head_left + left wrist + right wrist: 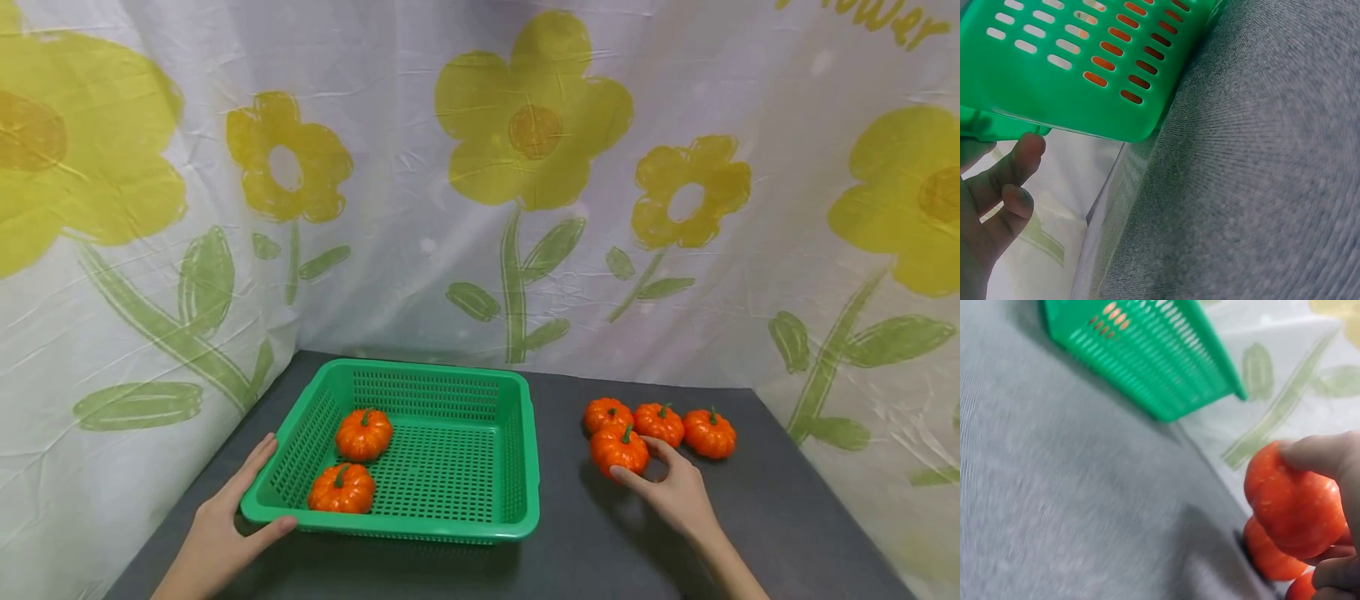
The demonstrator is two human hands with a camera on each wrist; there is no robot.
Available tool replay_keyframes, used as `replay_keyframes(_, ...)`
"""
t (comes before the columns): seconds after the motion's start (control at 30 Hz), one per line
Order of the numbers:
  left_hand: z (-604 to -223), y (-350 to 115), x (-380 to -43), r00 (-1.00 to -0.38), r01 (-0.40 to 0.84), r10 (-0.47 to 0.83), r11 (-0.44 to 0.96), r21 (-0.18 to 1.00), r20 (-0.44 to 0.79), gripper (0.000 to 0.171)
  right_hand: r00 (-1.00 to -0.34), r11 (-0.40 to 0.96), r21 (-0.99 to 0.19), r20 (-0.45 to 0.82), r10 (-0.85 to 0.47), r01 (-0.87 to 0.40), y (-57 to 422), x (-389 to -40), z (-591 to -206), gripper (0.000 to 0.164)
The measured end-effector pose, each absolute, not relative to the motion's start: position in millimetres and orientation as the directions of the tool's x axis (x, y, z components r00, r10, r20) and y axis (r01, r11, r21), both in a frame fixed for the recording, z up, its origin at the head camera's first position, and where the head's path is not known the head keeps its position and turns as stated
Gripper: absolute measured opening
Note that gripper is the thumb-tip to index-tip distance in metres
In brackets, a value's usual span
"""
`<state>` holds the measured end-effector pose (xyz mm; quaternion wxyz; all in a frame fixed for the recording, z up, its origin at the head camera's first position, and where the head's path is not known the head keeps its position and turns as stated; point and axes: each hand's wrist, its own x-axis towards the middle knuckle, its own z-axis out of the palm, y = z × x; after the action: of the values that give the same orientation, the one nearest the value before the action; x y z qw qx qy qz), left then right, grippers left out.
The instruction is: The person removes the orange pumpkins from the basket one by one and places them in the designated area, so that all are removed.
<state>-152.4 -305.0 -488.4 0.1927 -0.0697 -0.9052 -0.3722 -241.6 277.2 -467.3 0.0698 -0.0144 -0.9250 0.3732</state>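
My right hand [675, 492] pinches a small orange pumpkin [619, 450] between thumb and fingers. In the right wrist view that pumpkin [1294, 500] is lifted off the table. Behind it sit three more pumpkins, at the left [606, 413], middle [659, 424] and right [709, 433]. A green perforated basket [517, 450] stands left of them. Two pumpkins lie along its left side, one farther back [364, 434] and one nearer [342, 489]. At the basket's front left corner my left hand [225, 525] rests with fingers spread along the rim; the left wrist view shows its fingers [1025, 153] by the rim.
Everything stands on a dark grey table [570, 550]. A white cloth [390, 275] with yellow flowers hangs behind the table and along both sides. Table surface lies between the basket and the pumpkins on the right.
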Motion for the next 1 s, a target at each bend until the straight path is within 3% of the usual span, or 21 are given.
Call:
replay_keyframes(0.4,-491.0,-305.3,-154.0,-0.898,0.298,-0.007,0.723,0.623,0.439,0.102,-0.983,0.745,-0.666,0.153,0.101,-0.027,279.6,-247.0,-497.1,0.085)
replay_keyframes(1.0,-489.4,-306.0,-152.3,-0.906,0.285,-0.007,0.730,0.622,0.424,0.102,-0.978,0.722,-0.692,0.147,0.146,0.003,279.7,-247.7,-509.0,0.087)
